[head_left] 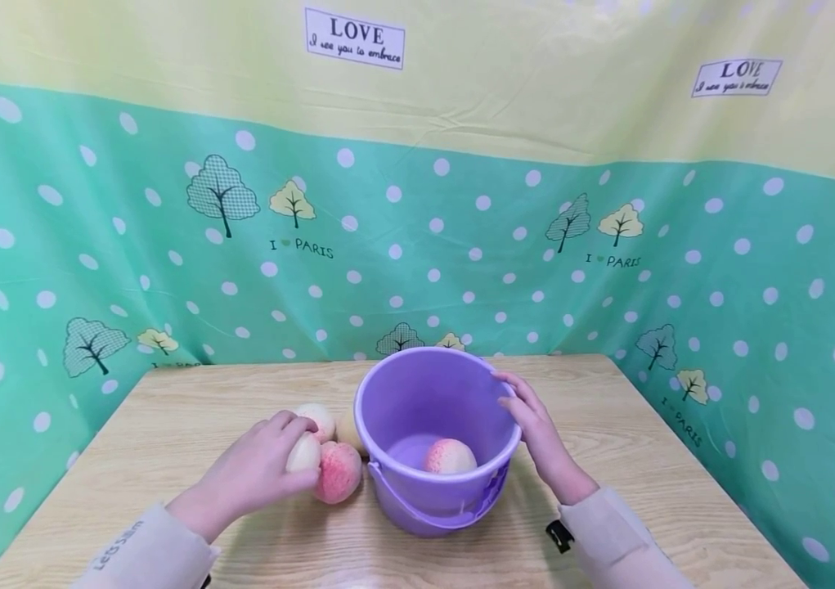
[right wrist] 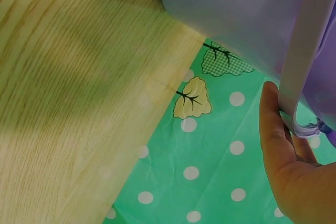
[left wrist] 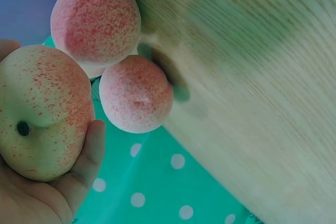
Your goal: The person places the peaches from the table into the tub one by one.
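Observation:
My left hand (head_left: 255,470) grips a pale peach (left wrist: 44,111) speckled with red; in the left wrist view its dark stem pit faces the camera. Next to that hand on the table are a pink-red peach (head_left: 338,473) and a whitish peach (head_left: 316,420). A yellowish peach (head_left: 352,433) is partly hidden behind the bucket. The purple bucket (head_left: 404,509) stands upright right of them, its handle hanging down in front. Inside, at the bottom, lies a pink-and-white peach (head_left: 450,456). My right hand (head_left: 544,433) holds the bucket's right rim, its fingertips over the edge.
Everything stands on a light wooden table (head_left: 189,409). A green and yellow printed cloth (head_left: 358,270) with white dots and trees hangs behind it and along both sides.

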Tool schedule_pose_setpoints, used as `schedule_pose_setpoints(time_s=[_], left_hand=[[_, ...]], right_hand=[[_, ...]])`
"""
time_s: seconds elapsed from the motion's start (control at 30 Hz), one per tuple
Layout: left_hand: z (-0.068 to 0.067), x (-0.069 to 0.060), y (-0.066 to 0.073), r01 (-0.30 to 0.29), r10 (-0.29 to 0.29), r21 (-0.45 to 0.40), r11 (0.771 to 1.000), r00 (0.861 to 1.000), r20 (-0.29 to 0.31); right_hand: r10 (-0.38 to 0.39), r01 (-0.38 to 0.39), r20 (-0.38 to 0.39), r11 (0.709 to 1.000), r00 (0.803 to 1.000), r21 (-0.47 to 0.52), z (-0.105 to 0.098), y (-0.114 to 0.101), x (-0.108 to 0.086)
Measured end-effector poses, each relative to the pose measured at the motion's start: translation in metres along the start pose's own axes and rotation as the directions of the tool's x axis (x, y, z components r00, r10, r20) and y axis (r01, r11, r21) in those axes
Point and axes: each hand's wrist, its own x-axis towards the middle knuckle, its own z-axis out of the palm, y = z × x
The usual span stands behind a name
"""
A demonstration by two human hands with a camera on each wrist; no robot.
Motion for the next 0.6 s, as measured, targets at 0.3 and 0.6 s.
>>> schedule_pose_setpoints(time_s=[0.3, 0.6], left_hand=[[-0.007, 0.002, 0.001, 0.002, -0.002, 0.01, 1.0, 1.0, -0.006], [-0.013, 0.006, 0.002, -0.009, 0.009, 0.016, 1.0, 1.0, -0.009]], right_hand=[[-0.011, 0.011, 0.014, 1.0, 1.0, 0.011, 0.0, -0.002, -0.001], [-0.011, 0.011, 0.014, 1.0, 1.0, 0.009, 0.0, -0.002, -0.001]])
